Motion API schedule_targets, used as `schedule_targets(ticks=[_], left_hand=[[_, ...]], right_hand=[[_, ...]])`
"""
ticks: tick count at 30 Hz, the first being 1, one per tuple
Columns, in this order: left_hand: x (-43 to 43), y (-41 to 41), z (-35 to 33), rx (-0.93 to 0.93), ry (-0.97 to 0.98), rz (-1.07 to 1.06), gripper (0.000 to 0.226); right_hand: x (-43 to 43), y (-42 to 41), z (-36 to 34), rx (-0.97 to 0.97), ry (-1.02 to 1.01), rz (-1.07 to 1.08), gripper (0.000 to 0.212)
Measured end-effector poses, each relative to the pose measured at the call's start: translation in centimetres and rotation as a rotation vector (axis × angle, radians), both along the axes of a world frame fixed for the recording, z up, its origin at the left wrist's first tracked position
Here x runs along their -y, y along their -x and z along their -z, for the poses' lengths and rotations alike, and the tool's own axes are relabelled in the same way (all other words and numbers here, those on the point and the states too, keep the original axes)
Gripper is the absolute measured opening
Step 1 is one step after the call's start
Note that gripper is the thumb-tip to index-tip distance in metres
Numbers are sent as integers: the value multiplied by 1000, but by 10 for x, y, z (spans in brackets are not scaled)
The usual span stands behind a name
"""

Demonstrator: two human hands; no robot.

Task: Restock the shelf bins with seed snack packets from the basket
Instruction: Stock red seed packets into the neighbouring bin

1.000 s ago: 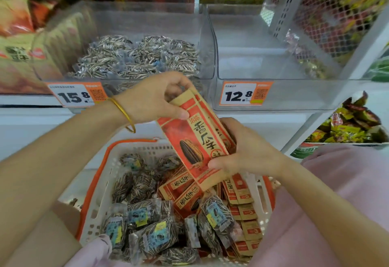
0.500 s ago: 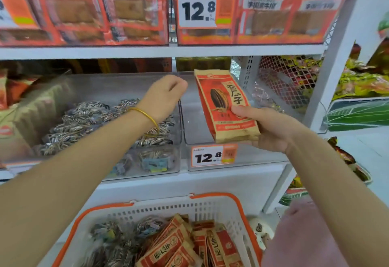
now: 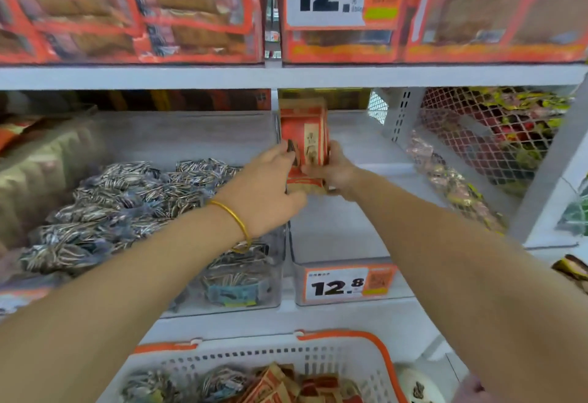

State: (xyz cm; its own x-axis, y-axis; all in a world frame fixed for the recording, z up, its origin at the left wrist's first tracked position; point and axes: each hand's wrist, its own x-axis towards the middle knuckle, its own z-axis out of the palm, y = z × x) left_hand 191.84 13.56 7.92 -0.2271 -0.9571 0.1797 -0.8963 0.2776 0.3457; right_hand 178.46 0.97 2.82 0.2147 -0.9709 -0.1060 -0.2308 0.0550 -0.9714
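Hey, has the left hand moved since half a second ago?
Yes. The left hand has crossed from over the striped-packet bin to the red seed packets at the 12.8 bin.

We are seeing a clear, smooth plastic bin (image 3: 346, 234). The packets (image 3: 304, 145) are looking like matt paper. The basket (image 3: 318, 361) is looking like perforated plastic.

Both arms reach forward — left hand (image 3: 265, 192) and right hand (image 3: 335, 172) close together, fingers curled.
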Motion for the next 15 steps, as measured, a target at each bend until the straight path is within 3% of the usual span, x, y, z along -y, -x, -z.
schedule_targets(ticks=[3, 7, 10, 15], left_hand=[[2, 0, 2, 13, 42, -12, 81], [4, -1, 3, 13, 68, 6, 76], [8, -3, 7, -3, 71, 25, 89], [8, -3, 9, 4, 62, 7, 81]], right_hand=[[14, -8, 12, -422, 120, 107, 75], [17, -9, 4, -289, 63, 190, 53], [13, -16, 2, -279, 75, 174, 55], [9, -21, 4, -373, 62, 161, 58]])
